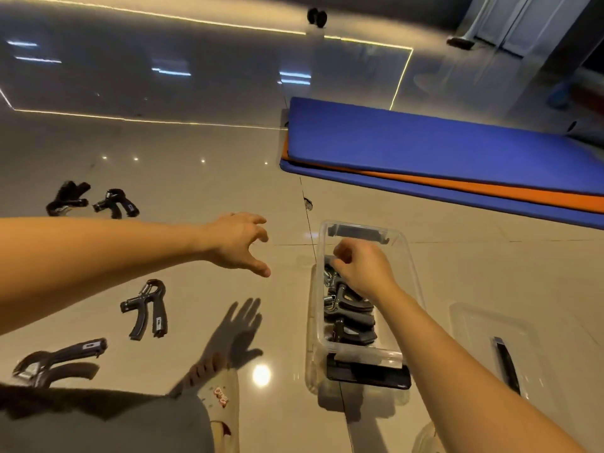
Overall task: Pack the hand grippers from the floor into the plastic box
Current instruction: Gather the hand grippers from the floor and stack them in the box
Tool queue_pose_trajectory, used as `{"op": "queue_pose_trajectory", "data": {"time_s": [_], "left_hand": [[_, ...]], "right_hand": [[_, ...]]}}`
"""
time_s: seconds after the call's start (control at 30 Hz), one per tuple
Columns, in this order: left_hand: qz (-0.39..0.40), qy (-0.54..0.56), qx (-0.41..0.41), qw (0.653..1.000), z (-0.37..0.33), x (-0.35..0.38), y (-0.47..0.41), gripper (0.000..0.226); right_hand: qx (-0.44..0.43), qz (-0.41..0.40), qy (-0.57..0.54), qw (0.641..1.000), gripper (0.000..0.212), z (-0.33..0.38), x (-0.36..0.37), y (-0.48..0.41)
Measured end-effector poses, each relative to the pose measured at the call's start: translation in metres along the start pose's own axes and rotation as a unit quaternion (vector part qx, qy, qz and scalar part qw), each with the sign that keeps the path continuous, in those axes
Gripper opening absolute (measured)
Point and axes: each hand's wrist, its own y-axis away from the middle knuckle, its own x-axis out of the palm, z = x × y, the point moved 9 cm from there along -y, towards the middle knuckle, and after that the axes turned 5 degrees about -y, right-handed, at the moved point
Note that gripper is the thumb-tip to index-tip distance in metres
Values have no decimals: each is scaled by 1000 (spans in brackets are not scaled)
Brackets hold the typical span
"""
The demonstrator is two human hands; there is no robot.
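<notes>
From the head view we see the plastic box (pixel 319 289) standing on the glossy tiled floor (pixel 196 191) just right of centre. It is clear-walled, with a black latch (pixel 367 376) at its near end. Several packed hand grippers (pixel 351 308) lie stacked inside it, their black handles and metal springs visible from above.

The right hand (pixel 362 269) hangs over the far half of the box with its fingers curled in toward the palm. The fingertips are close to the topmost spring — we cannot tell whether they pinch it or only hover above it.

The left hand (pixel 240 243) reaches out to the left of the box, above bare tile. Its fingers are spread wide and slightly hooked, holding nothing, and its shadow (pixel 238 331) falls on the floor below.

Four grippers lie on the floor, all left of the box:
- The nearest loose gripper (pixel 147 308) lies on the near side of the left forearm, handles pointing toward us.
- The blurred gripper (pixel 58 358) lies at the lower left edge.
- The far-left gripper (pixel 67 197) and its neighbour gripper (pixel 116 202) lie side by side beyond the forearm.

A clear lid (pixel 474 322) lies flat on the tiles right of the box, beside the right forearm. Stacked blue and orange mats (pixel 441 148) lie beyond the box. A slippered foot (pixel 219 397) shows at the bottom edge.
</notes>
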Motion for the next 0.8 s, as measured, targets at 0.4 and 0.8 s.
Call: {"op": "queue_pose_trajectory", "data": {"time_s": [0.4, 0.8], "left_hand": [[-46, 136, -179, 973, 144, 3, 228, 68], [-16, 178, -262, 948, 227, 213, 294, 76]], "right_hand": [[-181, 103, -56, 976, 28, 252, 86, 71], [-115, 212, -26, 970, 25, 268, 297, 48]]}}
